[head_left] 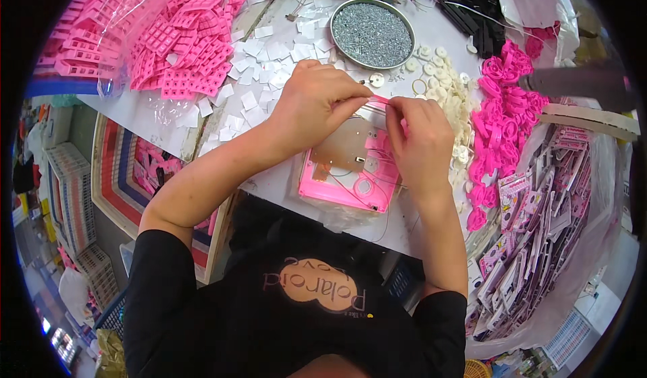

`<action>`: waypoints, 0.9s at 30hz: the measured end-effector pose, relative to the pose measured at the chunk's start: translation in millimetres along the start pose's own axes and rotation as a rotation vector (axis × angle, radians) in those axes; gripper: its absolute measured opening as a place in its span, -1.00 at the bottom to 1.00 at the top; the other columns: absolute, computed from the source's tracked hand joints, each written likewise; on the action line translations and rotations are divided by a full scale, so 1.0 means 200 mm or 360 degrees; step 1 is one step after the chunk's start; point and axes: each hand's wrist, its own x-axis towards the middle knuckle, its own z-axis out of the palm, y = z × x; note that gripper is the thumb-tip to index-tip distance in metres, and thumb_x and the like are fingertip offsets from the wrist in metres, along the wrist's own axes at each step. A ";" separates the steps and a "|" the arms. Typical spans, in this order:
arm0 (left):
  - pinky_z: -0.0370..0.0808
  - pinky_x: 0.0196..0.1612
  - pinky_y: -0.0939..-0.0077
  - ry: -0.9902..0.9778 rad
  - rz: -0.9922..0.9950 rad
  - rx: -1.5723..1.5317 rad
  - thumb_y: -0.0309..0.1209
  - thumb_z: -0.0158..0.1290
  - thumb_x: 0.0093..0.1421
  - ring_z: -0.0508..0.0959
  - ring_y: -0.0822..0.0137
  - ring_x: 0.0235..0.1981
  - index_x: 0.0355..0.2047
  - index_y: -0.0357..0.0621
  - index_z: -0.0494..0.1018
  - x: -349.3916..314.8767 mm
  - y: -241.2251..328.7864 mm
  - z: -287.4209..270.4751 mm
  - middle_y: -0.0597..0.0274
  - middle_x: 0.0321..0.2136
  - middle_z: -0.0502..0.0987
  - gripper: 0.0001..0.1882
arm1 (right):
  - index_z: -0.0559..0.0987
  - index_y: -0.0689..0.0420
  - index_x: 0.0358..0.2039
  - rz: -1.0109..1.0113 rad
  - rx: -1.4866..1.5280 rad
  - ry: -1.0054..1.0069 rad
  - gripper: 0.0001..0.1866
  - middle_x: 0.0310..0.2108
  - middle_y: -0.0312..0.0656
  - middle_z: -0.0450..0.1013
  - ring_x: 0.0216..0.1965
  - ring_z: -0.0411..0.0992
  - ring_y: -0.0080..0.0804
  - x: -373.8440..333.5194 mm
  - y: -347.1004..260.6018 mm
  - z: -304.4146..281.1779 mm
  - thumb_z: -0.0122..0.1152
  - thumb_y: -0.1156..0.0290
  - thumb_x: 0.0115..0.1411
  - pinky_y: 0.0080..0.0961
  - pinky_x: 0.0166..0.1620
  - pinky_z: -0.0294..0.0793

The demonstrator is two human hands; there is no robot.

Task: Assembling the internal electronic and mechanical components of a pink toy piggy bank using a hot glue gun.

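Observation:
A pink plastic housing lies open on the white table in front of me, with a brown circuit board, thin wires and a small round opening inside it. My left hand reaches over its far left side, thumb and fingers pinched together. From the right, my right hand pinches too, its fingertips close to the left ones. Between them at the housing's far edge shows a thin pink plastic piece, mostly covered by the fingers. A small white round part lies just beyond my fingertips.
A round tray of small screws stands beyond my hands. White square pieces and pink keypads lie left. Cream discs, pink rings and a bag of printed cards are right. Black parts lie far right.

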 end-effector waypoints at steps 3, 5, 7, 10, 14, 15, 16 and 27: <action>0.31 -0.09 0.35 -0.0124 -0.0200 -0.0098 -0.43 0.22 0.12 0.54 0.28 -0.34 -0.30 -0.07 0.62 0.00 0.03 -0.02 0.31 -0.40 0.59 -0.88 | 0.54 0.14 -0.47 -0.0095 -0.0330 -0.0200 -0.91 -0.50 -0.18 0.47 -0.37 0.42 -0.20 0.01 -0.06 -0.04 0.28 0.49 -0.01 -0.25 -0.29 0.38; 0.29 -0.06 0.31 -0.0191 -0.0162 -0.0042 -0.41 0.21 0.12 0.53 0.28 -0.34 -0.32 -0.05 0.61 0.01 0.04 -0.02 0.32 -0.42 0.58 -0.89 | 0.53 0.12 -0.50 -0.0195 -0.0467 -0.0451 -0.92 -0.52 -0.19 0.46 -0.38 0.42 -0.21 0.00 -0.10 -0.07 0.27 0.47 -0.04 -0.28 -0.31 0.37; 0.27 -0.02 0.26 -0.0248 0.0008 0.0099 -0.38 0.20 0.12 0.52 0.28 -0.32 -0.35 -0.04 0.59 0.02 0.03 -0.02 0.35 -0.43 0.56 -0.91 | 0.54 0.13 -0.51 -0.0231 -0.0311 -0.0545 -0.91 -0.52 -0.20 0.45 -0.38 0.42 -0.21 -0.05 -0.14 -0.10 0.28 0.46 -0.06 -0.28 -0.30 0.37; 0.23 0.00 0.20 -0.0403 0.0127 0.0182 -0.36 0.20 0.10 0.50 0.30 -0.27 -0.42 -0.01 0.55 0.06 0.06 -0.03 0.38 -0.45 0.51 -0.93 | 0.56 0.14 -0.48 -0.0215 -0.0073 -0.0464 -0.89 -0.51 -0.20 0.44 -0.39 0.40 -0.20 -0.13 -0.13 -0.10 0.32 0.47 -0.04 -0.29 -0.31 0.37; 0.24 -0.01 0.18 -0.0732 0.0322 0.0361 -0.39 0.18 0.04 0.50 0.29 -0.21 -0.46 0.00 0.55 0.13 0.08 -0.01 0.36 -0.45 0.50 -0.96 | 0.58 0.14 -0.44 -0.0036 0.0084 -0.0250 -0.88 -0.52 -0.20 0.40 -0.42 0.37 -0.21 -0.20 -0.12 -0.06 0.36 0.51 -0.02 -0.29 -0.36 0.37; 0.25 -0.01 0.19 -0.0829 0.0367 0.0451 -0.40 0.18 0.03 0.50 0.28 -0.21 -0.47 0.00 0.55 0.16 0.10 -0.01 0.36 -0.45 0.50 -0.96 | 0.60 0.15 -0.43 0.0002 0.0114 -0.0188 -0.88 -0.54 -0.21 0.39 -0.44 0.36 -0.23 -0.21 -0.12 -0.06 0.37 0.52 -0.02 -0.30 -0.38 0.36; 0.25 0.00 0.19 -0.0924 0.0407 0.0548 -0.40 0.18 0.01 0.51 0.28 -0.20 -0.48 0.00 0.55 0.19 0.12 0.00 0.36 -0.45 0.51 -0.96 | 0.62 0.15 -0.41 0.0034 0.0148 -0.0127 -0.88 -0.55 -0.22 0.38 -0.45 0.35 -0.25 -0.21 -0.13 -0.05 0.39 0.53 -0.01 -0.31 -0.40 0.36; 0.51 -0.31 0.14 -0.1674 0.0281 0.0951 -0.40 0.21 -0.05 0.65 0.13 -0.32 -0.44 -0.17 0.61 0.35 0.25 0.08 0.14 -0.37 0.63 -0.85 | 0.57 0.17 -0.42 0.0124 -0.0030 -0.0285 -0.93 -0.52 -0.14 0.42 -0.40 0.40 -0.15 -0.19 -0.16 -0.07 0.29 0.50 0.08 -0.24 -0.36 0.43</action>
